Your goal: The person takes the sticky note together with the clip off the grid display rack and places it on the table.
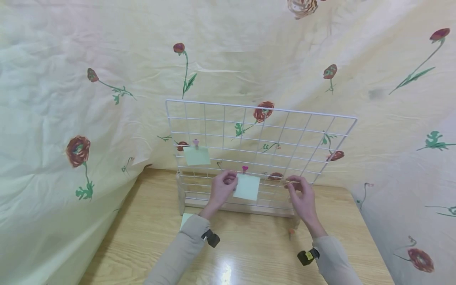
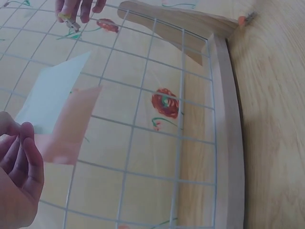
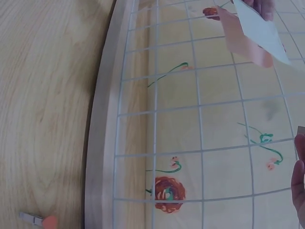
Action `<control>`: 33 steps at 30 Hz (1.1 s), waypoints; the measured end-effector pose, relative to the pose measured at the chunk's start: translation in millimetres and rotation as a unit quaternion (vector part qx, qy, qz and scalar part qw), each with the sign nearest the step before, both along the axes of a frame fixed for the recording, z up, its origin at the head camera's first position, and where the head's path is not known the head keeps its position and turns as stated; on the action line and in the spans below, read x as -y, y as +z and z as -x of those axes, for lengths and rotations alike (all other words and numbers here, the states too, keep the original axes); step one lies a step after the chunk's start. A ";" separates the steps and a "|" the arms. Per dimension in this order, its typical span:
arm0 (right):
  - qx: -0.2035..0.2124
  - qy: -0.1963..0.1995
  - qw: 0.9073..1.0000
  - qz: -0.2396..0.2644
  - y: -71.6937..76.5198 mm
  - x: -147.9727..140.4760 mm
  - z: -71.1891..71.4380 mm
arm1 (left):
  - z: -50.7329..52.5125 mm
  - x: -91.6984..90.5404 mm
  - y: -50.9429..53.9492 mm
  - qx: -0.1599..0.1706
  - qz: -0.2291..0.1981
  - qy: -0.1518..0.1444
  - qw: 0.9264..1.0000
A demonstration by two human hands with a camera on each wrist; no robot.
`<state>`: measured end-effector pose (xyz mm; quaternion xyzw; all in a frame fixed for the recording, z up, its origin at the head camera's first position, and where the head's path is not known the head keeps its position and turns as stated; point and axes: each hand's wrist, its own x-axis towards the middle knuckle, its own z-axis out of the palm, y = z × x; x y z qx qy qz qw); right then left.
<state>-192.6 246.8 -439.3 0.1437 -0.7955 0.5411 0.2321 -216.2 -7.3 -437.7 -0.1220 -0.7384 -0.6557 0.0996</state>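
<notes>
A pale green paper note hangs on the white wire grid under a pink heart-shaped clip. My left hand pinches its left edge between thumb and fingers. Close behind that note, a pinkish sheet shows in both wrist views; the head view hides it. To the right, my right hand holds a small yellow clip by the fingertips, in front of the grid's lower right part. Another pale green note hangs higher at the left from a lilac clip.
The grid stands in a wooden base on a wooden table. An orange clip lies on the table near the base's right end. A pale green paper lies partly under my left forearm. Floral cloth hangs behind.
</notes>
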 end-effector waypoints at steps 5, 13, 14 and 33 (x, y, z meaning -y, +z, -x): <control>0.022 -0.005 1.000 -0.001 -2.8 -2.6 -2.4 | 0.0 6.1 -4.6 0.000 -0.009 -0.016 1.000; 0.050 -0.012 0.999 -0.001 -8.6 -6.1 -5.3 | -0.6 12.5 -11.9 0.005 0.000 -0.013 1.000; 0.051 -0.011 0.999 0.000 -9.6 -6.5 -5.4 | -1.0 13.0 -11.9 0.009 0.000 -0.011 1.000; 0.015 -0.040 0.998 -0.038 -24.5 -16.7 -12.5 | -7.4 28.4 -23.9 0.042 0.002 0.000 0.999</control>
